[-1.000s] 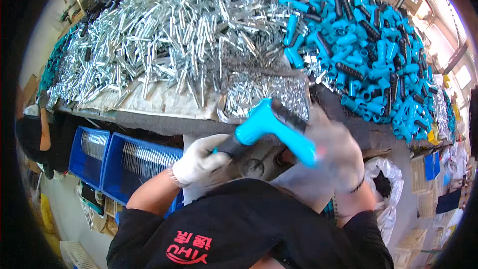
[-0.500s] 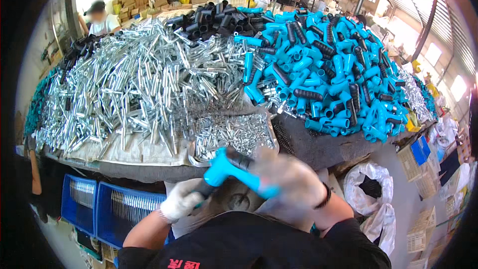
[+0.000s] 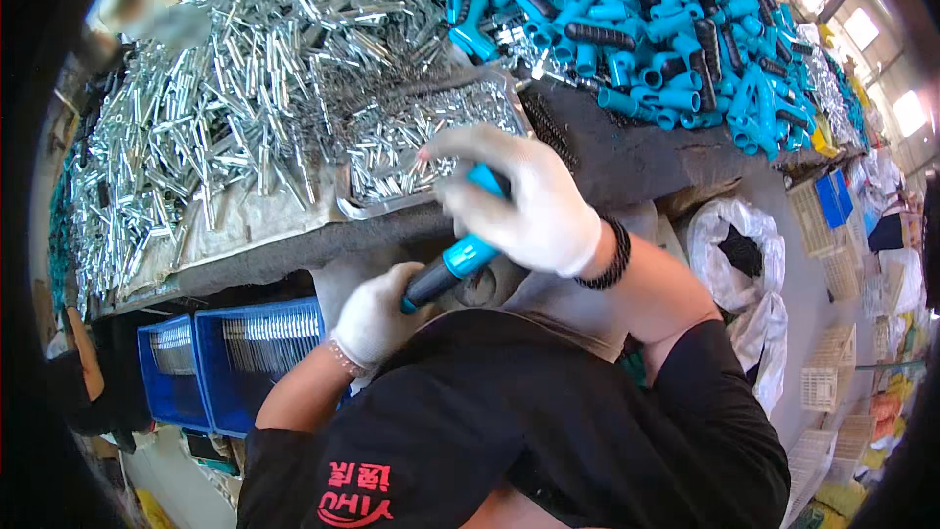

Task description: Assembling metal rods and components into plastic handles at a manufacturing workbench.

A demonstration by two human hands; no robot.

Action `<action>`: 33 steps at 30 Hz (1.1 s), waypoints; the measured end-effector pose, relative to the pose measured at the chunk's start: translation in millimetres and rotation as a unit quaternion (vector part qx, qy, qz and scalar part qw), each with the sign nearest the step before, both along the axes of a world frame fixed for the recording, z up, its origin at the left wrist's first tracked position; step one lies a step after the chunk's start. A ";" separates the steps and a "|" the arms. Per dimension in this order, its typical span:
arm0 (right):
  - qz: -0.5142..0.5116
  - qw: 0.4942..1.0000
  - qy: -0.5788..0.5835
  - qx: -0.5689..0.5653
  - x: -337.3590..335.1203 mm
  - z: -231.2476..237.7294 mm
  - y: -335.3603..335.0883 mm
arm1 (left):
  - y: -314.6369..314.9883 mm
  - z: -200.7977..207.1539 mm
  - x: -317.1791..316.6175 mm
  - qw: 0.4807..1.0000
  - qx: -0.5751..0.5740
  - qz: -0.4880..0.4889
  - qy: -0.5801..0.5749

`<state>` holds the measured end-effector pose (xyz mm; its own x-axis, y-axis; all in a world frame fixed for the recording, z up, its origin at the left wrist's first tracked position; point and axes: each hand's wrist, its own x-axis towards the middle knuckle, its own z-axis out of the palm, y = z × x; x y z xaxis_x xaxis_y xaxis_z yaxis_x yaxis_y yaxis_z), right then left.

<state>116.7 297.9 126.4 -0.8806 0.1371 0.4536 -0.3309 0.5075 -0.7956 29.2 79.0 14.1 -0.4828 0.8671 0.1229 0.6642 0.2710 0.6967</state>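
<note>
My left hand (image 3: 377,313), in a white glove, is closed around the black lower end of a teal-and-black tubular tool housing (image 3: 468,255). The housing slants up and to the right, and its upper part is partly covered by my right hand (image 3: 529,198). That hand is also gloved, with its fingers apart and reaching left across the housing toward the metal tray (image 3: 392,204); a bare fingertip shows through the glove. Small silvery metal pins (image 3: 392,142) fill the tray just beyond both hands. Whether my right palm touches the housing is hidden.
Long silvery metal parts (image 3: 240,88) are heaped on the bench at left. A pile of teal-and-black housings (image 3: 666,29) lies at right, near a dark spring-like coil (image 3: 550,127). Blue bins (image 3: 259,372) stand below left; a white sack (image 3: 759,245) is at lower right.
The view has tilted downward. The housing has turned from lying crosswise to slanting up and right. My right hand has left its lower right end and now spreads over its upper part.
</note>
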 end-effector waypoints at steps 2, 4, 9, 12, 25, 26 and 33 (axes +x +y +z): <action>0.019 1.000 -0.020 0.000 -14.7 -13.4 12.5 | -8.4 4.2 -1.0 0.996 -0.025 0.055 0.066; -0.025 0.995 0.012 0.098 -32.4 -15.8 47.2 | -24.5 -0.6 -7.6 0.993 0.080 0.080 0.009; -0.188 0.884 -0.188 0.385 -93.1 -50.0 186.6 | -62.5 1.2 -28.6 0.899 0.326 0.002 -0.292; -0.116 0.880 -0.211 0.410 -111.5 -72.7 205.2 | -65.8 2.0 -17.7 0.828 0.350 0.043 -0.436; -0.093 0.874 -0.235 0.415 -106.2 -73.1 190.7 | -48.1 -19.8 -12.1 0.601 0.408 0.125 -0.676; -0.117 0.870 -0.256 0.406 -105.0 -75.6 189.8 | -47.6 -21.5 -13.3 0.618 0.401 0.133 -0.664; -0.246 0.863 -0.242 0.370 -83.3 -67.8 186.4 | -27.4 -11.9 -13.7 0.586 0.442 0.116 -0.669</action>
